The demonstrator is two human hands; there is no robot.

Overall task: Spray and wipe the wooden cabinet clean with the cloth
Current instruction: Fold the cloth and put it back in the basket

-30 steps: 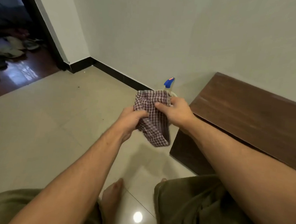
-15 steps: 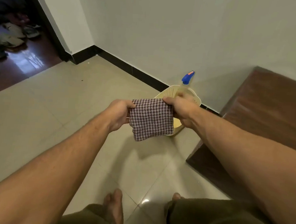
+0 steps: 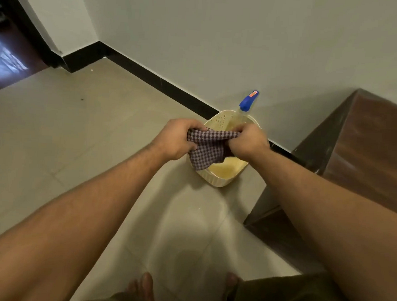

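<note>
A purple-and-white checked cloth (image 3: 207,148) hangs bunched between my two hands, over a cream plastic basket (image 3: 219,180) on the floor. My left hand (image 3: 177,138) grips the cloth's left end and my right hand (image 3: 248,141) grips its right end, both fists closed on it. A spray bottle with a blue trigger head (image 3: 247,102) stands in the far side of the basket, its body partly hidden behind my right hand. The dark wooden cabinet (image 3: 369,149) sits low at the right against the wall.
Beige floor tiles (image 3: 65,142) spread out to the left. A pale wall with a black skirting board (image 3: 155,82) runs behind the basket. A dark doorway (image 3: 6,52) opens at the far left. My bare feet (image 3: 142,289) and olive shorts show at the bottom.
The cloth was held flat and spread between my hands; now both hands have lowered it over the basket and bunched it. The view has tipped down and toward the basket.
</note>
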